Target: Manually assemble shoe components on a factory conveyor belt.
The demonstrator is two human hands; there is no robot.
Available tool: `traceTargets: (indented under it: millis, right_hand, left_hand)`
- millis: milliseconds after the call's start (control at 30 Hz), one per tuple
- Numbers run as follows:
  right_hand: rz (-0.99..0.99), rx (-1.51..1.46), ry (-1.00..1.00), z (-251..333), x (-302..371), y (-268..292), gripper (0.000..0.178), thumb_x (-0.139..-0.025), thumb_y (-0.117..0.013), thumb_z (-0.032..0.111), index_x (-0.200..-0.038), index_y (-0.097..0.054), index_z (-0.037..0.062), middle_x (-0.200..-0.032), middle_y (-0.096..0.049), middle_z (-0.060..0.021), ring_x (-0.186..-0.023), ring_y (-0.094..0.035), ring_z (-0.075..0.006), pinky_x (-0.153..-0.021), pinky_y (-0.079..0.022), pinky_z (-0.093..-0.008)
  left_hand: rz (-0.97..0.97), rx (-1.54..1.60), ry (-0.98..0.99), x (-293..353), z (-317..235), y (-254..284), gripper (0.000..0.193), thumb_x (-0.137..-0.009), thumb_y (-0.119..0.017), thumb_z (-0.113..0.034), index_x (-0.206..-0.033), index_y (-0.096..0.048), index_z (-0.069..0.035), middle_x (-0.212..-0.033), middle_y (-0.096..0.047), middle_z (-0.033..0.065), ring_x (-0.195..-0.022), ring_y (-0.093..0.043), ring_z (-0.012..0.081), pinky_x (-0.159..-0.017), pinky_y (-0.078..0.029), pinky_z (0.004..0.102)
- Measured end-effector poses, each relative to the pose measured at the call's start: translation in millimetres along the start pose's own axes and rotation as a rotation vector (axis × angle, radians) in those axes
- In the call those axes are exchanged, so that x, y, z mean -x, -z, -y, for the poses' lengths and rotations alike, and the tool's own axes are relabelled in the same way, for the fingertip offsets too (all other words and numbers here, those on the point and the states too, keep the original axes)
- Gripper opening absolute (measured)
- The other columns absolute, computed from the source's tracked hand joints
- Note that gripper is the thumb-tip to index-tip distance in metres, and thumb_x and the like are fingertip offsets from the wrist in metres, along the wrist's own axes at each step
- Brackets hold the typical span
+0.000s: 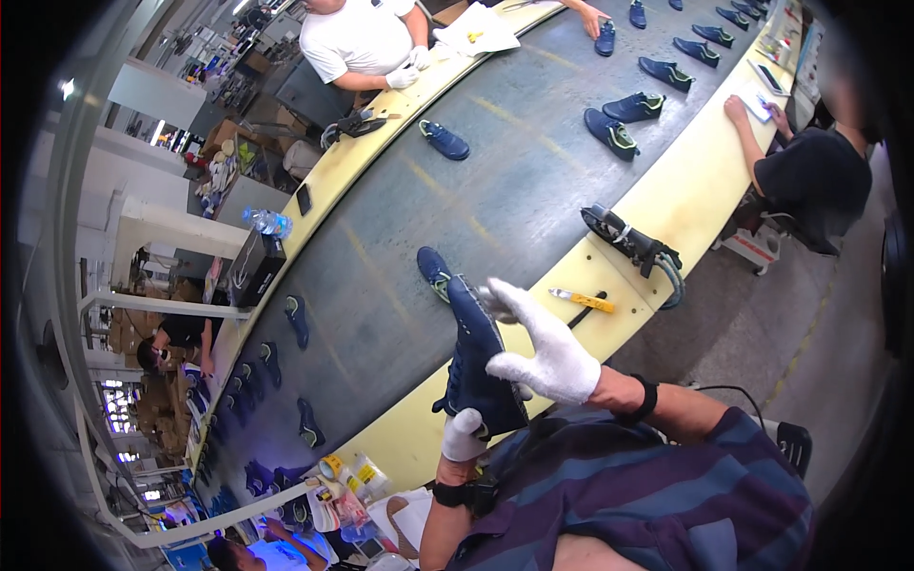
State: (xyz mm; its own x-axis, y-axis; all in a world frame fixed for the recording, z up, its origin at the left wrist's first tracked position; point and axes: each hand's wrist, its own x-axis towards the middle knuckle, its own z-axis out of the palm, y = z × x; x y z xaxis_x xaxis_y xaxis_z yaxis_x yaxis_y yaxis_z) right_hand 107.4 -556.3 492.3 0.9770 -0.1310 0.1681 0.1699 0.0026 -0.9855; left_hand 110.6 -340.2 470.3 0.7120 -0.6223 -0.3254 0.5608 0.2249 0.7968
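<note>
I hold a navy shoe upper [473, 347] in front of me, tilted with its toe pointing up and away; pale stitching runs along its edge. My left hand [463, 436], in a white glove, is closed around its lower end, thumb on the near side. My right hand [547, 350], also white-gloved, is beside the shoe with fingers stretched and thumb spread; its thumb tip appears to touch the shoe's side. Just beyond, another navy shoe [433, 269] with a lime-green lining lies on the grey conveyor belt [381, 238], partly hidden by the one I hold.
Several navy shoes lie along the belt, including a pair [611, 133] at the far right. A yellow cutter [583, 300] and a black clamp-like tool [628, 238] rest on the cream ledge [657, 200]. Co-workers sit across the belt and to the right. Tape and packets [352, 476] lie lower left.
</note>
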Motion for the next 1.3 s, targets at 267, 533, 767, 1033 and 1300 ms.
traceTargets:
  millis: [267, 533, 767, 1033, 1300]
  right_hand:
    - [0.029, -0.384, -0.049, 20.0, -10.5, 12.0, 0.071, -0.103, -0.066, 0.023, -0.161, -0.033, -0.0008, -0.155, -0.05, -0.0171, -0.143, -0.05, -0.0254, -0.121, -0.037, -0.0393]
    - [-0.1, -0.932, -0.274, 13.0, -14.0, 13.5, 0.022, -0.103, -0.06, 0.019, -0.117, -0.063, 0.0022, -0.114, -0.069, -0.012, -0.11, -0.066, -0.0229, -0.101, -0.052, -0.0372]
    - [-0.036, -1.014, -0.292, 12.3, -16.0, 20.9, 0.021, -0.104, -0.061, 0.021, -0.112, -0.062, 0.0022, -0.104, -0.068, -0.0101, -0.104, -0.067, -0.0224, -0.099, -0.053, -0.0367]
    - [-0.006, -1.204, -0.355, 2.4, -17.6, 15.9, 0.031, -0.108, -0.06, 0.02, -0.13, -0.059, -0.0016, -0.111, -0.071, -0.0146, -0.109, -0.069, -0.0245, -0.101, -0.054, -0.0371]
    - [-0.066, -0.617, -0.253, -16.0, -13.0, 23.7, 0.042, -0.109, -0.059, 0.029, -0.133, -0.059, -0.0054, -0.126, -0.07, -0.0189, -0.12, -0.068, -0.0298, -0.106, -0.053, -0.0402]
  left_hand:
    - [-0.041, -0.174, 0.043, 16.1, 17.4, 15.8, 0.099, -0.079, -0.076, -0.056, -0.153, -0.045, 0.001, -0.134, -0.065, 0.0161, -0.118, -0.068, 0.0303, -0.099, -0.057, 0.044]
    - [-0.031, -0.484, -0.081, 19.2, -4.8, 11.6, 0.1, -0.078, -0.084, -0.031, -0.159, -0.036, 0.003, -0.154, -0.052, 0.0179, -0.139, -0.055, 0.0309, -0.118, -0.041, 0.0424]
    - [-0.039, -0.789, -0.202, 22.0, -19.2, -12.8, 0.111, -0.075, -0.091, -0.034, -0.16, -0.031, 0.005, -0.153, -0.051, 0.0216, -0.14, -0.053, 0.0312, -0.117, -0.042, 0.043]
    - [-0.053, -1.034, -0.352, 26.6, -15.6, -5.5, 0.115, -0.074, -0.094, -0.031, -0.161, -0.027, 0.005, -0.151, -0.049, 0.0208, -0.138, -0.053, 0.0293, -0.115, -0.043, 0.0423]
    - [-0.133, -1.406, -0.722, 14.1, -24.4, -19.6, 0.114, -0.07, -0.097, -0.037, -0.157, -0.035, 0.003, -0.126, -0.057, 0.0203, -0.113, -0.06, 0.0381, -0.099, -0.049, 0.0481]
